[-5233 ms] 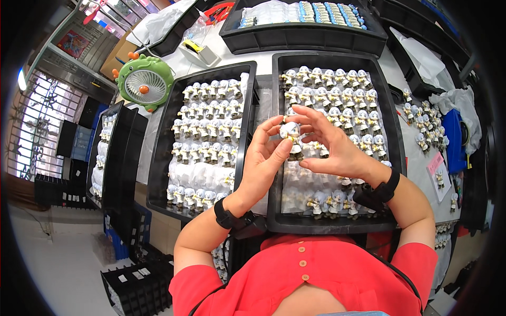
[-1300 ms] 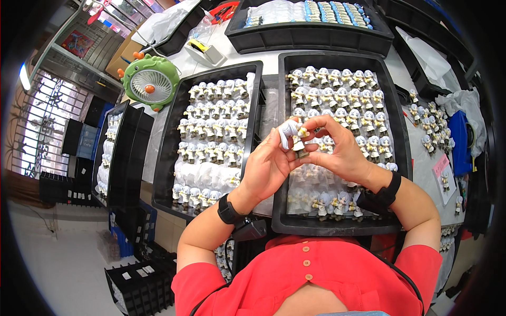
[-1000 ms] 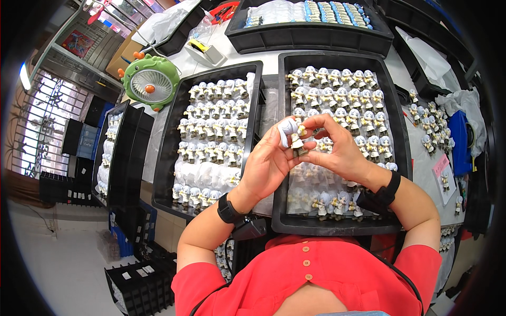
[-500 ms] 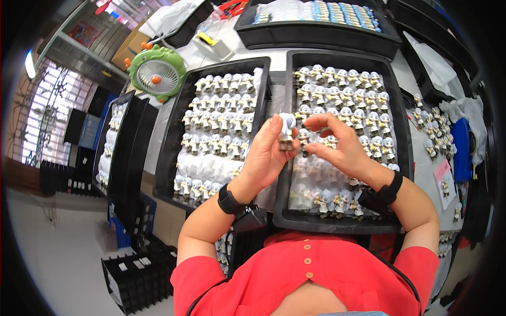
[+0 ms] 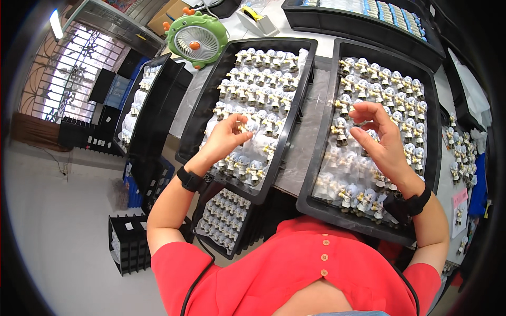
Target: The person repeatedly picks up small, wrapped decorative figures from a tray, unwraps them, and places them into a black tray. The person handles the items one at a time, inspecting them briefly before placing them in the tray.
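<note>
My left hand (image 5: pixel 227 138) is over the left black tray (image 5: pixel 196 118), its thumb and fingers around a small white-haired figurine (image 5: pixel 250 126) low among the rows. Whether that figurine touches the tray's lining is hard to see. Over the right black tray (image 5: pixel 316 158) hovers my right hand (image 5: pixel 380 138), thumb and fingers curved apart with nothing between them. Beside its fingertips stands a figurine (image 5: pixel 341 129) in white and gold. Both trays hold rows of such figurines, with clear plastic film over part of the lower rows.
A green fan (image 5: pixel 197 43) and a tape dispenser (image 5: pixel 257 22) stand behind the left tray. Another black tray (image 5: pixel 363 26) lies at the far right. Loose figurines (image 5: pixel 464 152) gather on the right side. A lower tray of figurines (image 5: pixel 224 218) sits below the table edge.
My left hand has carried the figurine from between my hands leftward and down to the left tray. My right hand stays over the right tray, fingers still apart. The view has shifted.
</note>
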Action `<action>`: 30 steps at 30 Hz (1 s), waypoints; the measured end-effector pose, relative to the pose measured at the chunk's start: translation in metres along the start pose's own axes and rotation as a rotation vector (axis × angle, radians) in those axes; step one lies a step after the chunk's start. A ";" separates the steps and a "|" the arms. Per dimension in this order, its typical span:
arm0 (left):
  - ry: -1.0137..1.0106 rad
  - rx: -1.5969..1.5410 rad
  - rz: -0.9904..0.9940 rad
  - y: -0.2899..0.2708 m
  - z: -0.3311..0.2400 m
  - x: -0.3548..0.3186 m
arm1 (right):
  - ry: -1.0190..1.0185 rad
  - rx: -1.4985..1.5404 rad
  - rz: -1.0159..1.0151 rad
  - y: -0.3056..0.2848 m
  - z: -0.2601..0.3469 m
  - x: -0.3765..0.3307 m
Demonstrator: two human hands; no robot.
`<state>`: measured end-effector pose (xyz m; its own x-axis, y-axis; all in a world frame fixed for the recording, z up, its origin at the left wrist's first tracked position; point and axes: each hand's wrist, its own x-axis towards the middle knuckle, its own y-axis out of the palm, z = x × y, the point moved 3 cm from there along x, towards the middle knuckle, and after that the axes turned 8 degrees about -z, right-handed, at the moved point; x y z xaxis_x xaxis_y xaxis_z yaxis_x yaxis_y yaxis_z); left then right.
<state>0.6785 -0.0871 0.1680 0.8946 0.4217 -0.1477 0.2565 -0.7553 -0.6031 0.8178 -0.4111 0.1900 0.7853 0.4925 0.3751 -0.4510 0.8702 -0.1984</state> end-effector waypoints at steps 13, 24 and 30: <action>-0.083 0.167 0.083 0.024 0.015 -0.004 | 0.025 -0.094 0.057 0.002 -0.015 -0.001; 0.139 0.353 0.095 0.024 0.002 -0.002 | -0.044 -0.164 0.039 -0.003 -0.003 0.001; 0.354 0.294 -0.059 0.014 -0.069 -0.012 | 0.000 -0.397 0.105 -0.019 -0.018 0.010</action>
<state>0.6962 -0.1373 0.2151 0.9646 0.2239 0.1397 0.2420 -0.5392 -0.8066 0.8423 -0.4228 0.1810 0.7438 0.5786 0.3347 -0.3296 0.7531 -0.5694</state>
